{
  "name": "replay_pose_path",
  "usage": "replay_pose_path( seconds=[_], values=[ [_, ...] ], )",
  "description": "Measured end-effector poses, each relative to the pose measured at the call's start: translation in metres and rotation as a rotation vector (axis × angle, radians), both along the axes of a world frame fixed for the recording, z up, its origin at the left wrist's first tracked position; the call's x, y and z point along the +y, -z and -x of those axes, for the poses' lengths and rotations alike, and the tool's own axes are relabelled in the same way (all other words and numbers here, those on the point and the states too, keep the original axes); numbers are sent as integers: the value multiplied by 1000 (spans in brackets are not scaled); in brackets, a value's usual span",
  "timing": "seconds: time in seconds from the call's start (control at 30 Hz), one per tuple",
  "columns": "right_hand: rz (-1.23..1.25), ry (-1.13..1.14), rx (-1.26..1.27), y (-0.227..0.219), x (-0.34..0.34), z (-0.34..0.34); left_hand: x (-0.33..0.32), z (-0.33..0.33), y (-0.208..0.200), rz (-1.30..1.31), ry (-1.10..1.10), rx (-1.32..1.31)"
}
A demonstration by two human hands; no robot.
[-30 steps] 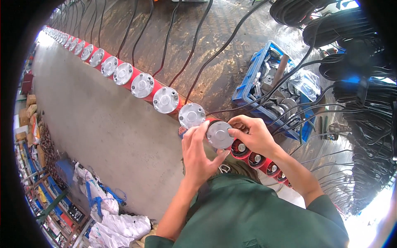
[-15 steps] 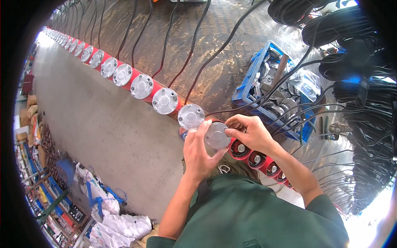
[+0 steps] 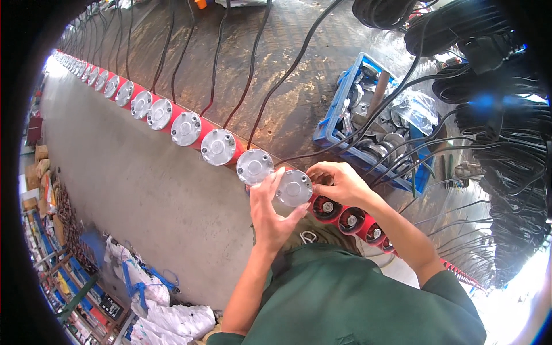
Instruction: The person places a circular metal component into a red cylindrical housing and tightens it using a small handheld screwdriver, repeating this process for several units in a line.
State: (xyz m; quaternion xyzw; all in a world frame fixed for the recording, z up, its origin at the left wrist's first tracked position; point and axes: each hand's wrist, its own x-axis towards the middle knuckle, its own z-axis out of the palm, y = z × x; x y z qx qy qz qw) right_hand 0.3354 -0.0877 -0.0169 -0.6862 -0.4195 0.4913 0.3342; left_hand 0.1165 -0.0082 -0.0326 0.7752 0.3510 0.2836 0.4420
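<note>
A round grey metal end cap point(image 3: 294, 188) with small holes near its rim sits at the open end of a red cylindrical housing in a long row. My left hand point(image 3: 270, 213) grips its left side, fingers at the upper edge and thumb at the lower. At the cap's right edge, my right hand point(image 3: 339, 185) is closed, with thumb and curled fingers at the rim. A fitted metal cap point(image 3: 255, 167) is just to the left. On the right, an uncovered red housing point(image 3: 326, 208) shows a dark inside with a metal shaft in the middle.
Capped red housings point(image 3: 187, 129) run to the far left, black cables trailing from them across the worn table point(image 3: 287, 98). A blue crate point(image 3: 326, 129) of metal parts stands beyond my right hand. Black cable coils point(image 3: 460, 26) fill the right. White sacks point(image 3: 172, 322) lie lower left.
The cap between my hands now shows holes near its rim, where its face looked plainer before. Both hands stay at it. The whole view has shifted slightly.
</note>
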Motion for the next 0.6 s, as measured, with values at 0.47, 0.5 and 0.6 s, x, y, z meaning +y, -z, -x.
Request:
replay_pose_path(
  seconds=[0.47, 0.5, 0.6],
  values=[
    [-6, 33, 110, 11, -4, -2, -2, -4, -1, 83, -19, -71],
    [-5, 21, 87, 12, -3, -2, -2, -5, -1, 118, -25, -72],
    [-2, 27, 110, 14, -3, -3, -1, -6, -2, 118, -23, -99]
  ],
)
